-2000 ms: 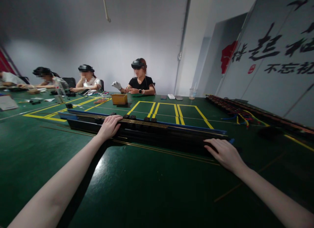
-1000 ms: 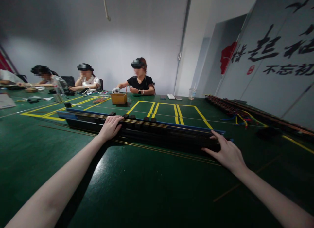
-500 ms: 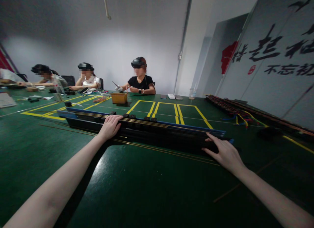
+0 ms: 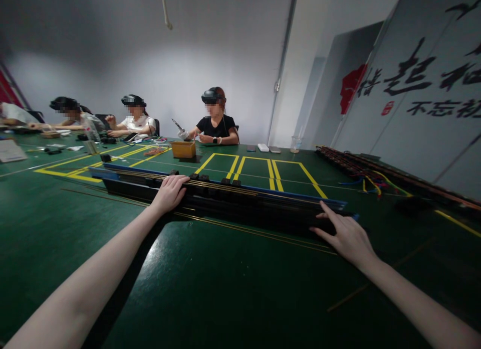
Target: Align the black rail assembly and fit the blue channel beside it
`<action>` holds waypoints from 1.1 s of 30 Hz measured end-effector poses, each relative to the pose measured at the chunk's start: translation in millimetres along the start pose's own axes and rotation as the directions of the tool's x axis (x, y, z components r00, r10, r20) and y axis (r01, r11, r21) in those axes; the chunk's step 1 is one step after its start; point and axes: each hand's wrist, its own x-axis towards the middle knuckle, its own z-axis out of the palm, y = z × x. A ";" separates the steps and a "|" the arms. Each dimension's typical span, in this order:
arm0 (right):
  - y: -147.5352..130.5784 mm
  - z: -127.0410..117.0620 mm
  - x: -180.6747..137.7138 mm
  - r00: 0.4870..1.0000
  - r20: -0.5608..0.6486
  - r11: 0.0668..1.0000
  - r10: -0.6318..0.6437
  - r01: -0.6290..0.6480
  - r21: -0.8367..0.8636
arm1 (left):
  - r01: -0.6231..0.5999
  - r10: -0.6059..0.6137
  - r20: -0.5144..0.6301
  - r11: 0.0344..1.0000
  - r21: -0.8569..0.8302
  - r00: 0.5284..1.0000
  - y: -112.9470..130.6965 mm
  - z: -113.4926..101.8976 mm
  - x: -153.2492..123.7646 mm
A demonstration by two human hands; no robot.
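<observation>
A long black rail assembly [image 4: 240,203] with thin brass rods along its top lies across the green table [image 4: 210,289]. My left hand [image 4: 169,192] rests on top of it, left of its middle, fingers curled over the rods. My right hand [image 4: 347,233] lies at the rail's right end with fingers stretched, the forefinger up on the top edge. Small black clips [image 4: 205,178] sit on the rail beside my left hand.
Yellow tape boxes [image 4: 270,171] mark the table behind the rail. A yellow box [image 4: 183,149] stands farther back. Three people with headsets sit at the far edge. A pile of rods and coloured wires [image 4: 361,171] lies at the right. Loose thin rods lie near me.
My right hand lifted from lying flat on the rail's end and its forefinger reached up onto the top edge. My left hand stayed put. The person opposite raised a tool.
</observation>
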 end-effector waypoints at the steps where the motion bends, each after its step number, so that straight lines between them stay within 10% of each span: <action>1: -0.3 -0.1 0.3 1.000 0.005 1.000 -0.012 0.012 0.002 | -0.005 0.005 0.009 1.000 -0.005 1.000 1.1 -0.5 0.5; 11: -4.3 -4.1 4.3 0.990 0.060 0.992 -0.125 0.125 -0.008 | -0.197 0.201 0.090 0.979 -0.054 0.975 8.1 4.2 3.7; 33: -7.1 -4.7 5.4 0.993 0.105 0.998 -0.050 0.047 0.028 | -0.039 0.039 -0.007 0.998 -0.042 0.999 3.3 -1.3 4.2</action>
